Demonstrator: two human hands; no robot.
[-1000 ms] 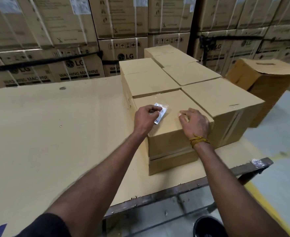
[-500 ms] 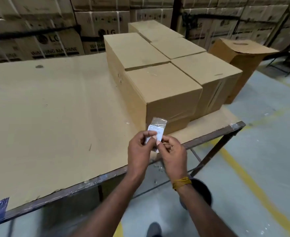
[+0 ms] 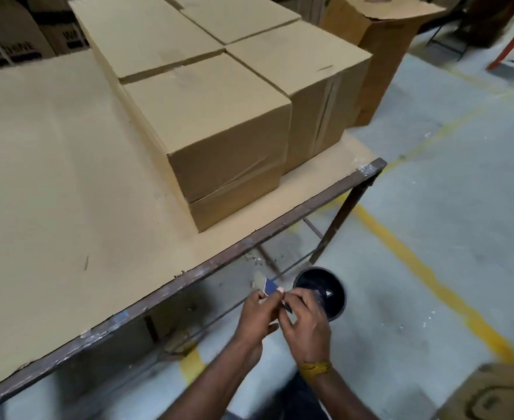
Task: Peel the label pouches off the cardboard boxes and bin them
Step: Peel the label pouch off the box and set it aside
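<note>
Head view finds our two hands held together below the near edge of the worktop (image 3: 104, 183), just beside the round black bin (image 3: 325, 294) that stands on the floor. Our left hand (image 3: 257, 313) pinches the label pouch (image 3: 268, 287) between thumb and fingertips, and our right hand (image 3: 305, 321) curls its fingers around the pouch's other end; a yellow thread band circles that wrist. Pouch and hands hang just to the worktop side of the bin, the right hand overlapping its rim in the picture. Beyond the bin, on the worktop, sit the cardboard boxes (image 3: 219, 125), packed touching one another in two rows. Farther past the boxes a taller carton (image 3: 379, 53) stands on the floor. A yellow floor line (image 3: 425, 280) runs past the bin on its far side from the worktop.
</note>
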